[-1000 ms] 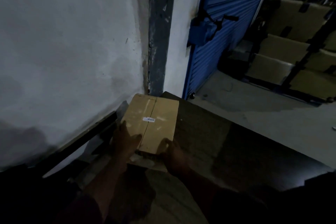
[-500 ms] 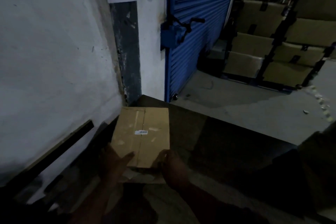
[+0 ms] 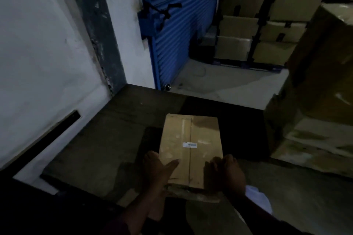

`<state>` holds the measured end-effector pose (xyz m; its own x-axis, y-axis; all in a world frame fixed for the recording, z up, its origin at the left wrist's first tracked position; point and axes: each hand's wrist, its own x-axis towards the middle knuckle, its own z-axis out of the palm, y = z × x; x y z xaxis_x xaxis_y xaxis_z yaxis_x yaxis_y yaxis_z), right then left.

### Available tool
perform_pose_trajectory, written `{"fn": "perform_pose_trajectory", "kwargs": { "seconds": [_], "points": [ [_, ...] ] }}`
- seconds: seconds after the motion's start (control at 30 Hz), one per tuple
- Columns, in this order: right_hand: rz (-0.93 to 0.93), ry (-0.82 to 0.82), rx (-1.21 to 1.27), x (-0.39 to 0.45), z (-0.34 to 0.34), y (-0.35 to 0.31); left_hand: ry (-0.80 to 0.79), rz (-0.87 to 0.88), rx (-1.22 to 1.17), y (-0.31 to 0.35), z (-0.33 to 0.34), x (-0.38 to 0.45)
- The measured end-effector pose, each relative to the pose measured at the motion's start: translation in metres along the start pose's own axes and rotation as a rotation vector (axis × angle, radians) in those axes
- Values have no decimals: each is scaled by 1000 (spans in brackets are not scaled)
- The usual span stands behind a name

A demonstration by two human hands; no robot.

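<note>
A taped cardboard box (image 3: 191,145) with a small white label lies flat-side up in front of me, over a dark platform (image 3: 107,139). My left hand (image 3: 158,168) grips its near left corner, thumb laid across the top and fingers down the side. My right hand (image 3: 225,173) grips the near right corner, fingers curled over the top edge. The underside of the box is hidden, so I cannot tell whether it rests on the platform.
A white wall (image 3: 42,53) runs along the left. A blue roller shutter (image 3: 177,17) stands behind the platform. Stacked cardboard boxes on dark racks (image 3: 257,30) fill the back right. A tall wrapped carton stack (image 3: 321,91) rises close on the right. Grey concrete floor (image 3: 219,82) lies between.
The box, held by both hands, has moved right, away from the wall, toward the platform's middle. My view has swung right, bringing the wrapped carton stack into sight.
</note>
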<state>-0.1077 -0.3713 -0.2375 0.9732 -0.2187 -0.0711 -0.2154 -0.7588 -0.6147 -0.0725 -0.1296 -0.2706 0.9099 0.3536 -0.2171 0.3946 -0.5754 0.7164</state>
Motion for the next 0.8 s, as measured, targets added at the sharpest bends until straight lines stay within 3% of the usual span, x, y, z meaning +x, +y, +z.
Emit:
{"fn": "perform_pose_trajectory", "kwargs": {
  "seconds": [0.1, 0.23, 0.5, 0.57, 0.67, 0.8],
  "points": [
    [77, 92, -35, -31, -18, 41, 2, 94, 42, 18, 13, -48],
    [130, 245, -119, -53, -22, 70, -60, 83, 44, 18, 35, -81],
    [70, 277, -376, -47, -30, 95, -91, 154, 142, 13, 51, -106],
    [-20, 298, -385, -49, -28, 83, -19, 264, 165, 16, 53, -103],
    [-310, 259, -328, -48, -17, 69, 17, 560, 246, 29, 55, -93],
    [-405, 143, -305, -40, -3, 53, -175, 913, 375, 45, 66, -74]
  ]
}}
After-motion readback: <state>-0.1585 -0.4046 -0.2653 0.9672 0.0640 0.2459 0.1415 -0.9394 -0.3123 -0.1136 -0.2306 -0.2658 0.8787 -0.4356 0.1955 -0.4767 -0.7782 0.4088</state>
